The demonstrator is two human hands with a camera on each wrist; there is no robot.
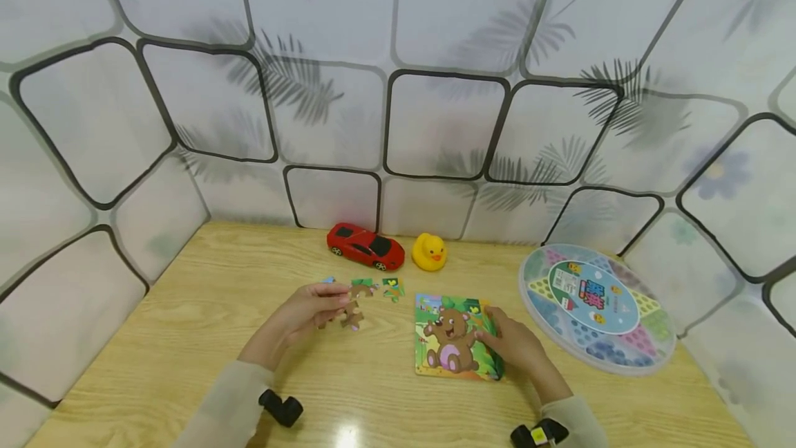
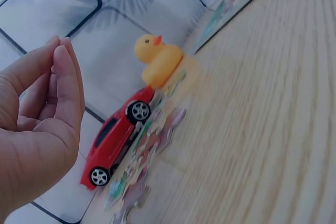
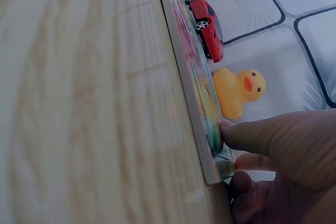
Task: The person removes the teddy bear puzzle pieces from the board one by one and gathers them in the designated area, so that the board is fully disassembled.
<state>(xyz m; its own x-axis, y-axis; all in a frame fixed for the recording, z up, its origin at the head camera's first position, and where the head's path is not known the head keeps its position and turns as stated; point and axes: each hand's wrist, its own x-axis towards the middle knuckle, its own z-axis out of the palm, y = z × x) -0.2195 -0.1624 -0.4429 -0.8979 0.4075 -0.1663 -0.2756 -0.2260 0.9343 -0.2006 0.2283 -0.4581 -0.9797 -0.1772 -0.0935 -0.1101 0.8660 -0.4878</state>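
My left hand is above several loose jigsaw pieces printed with brown and green. In the left wrist view, that hand's thumb and fingertips meet, with nothing visible between them. A square board with a brown bear picture lies flat on the table. My right hand grips its right edge. In the right wrist view, the right thumb lies on the board's top near the corner, with fingers curled at the edge.
A red toy car and a yellow rubber duck stand behind the pieces, near the wall. A round, flat game box with a clear rim lies to the right. Patterned panels rise around the wooden table.
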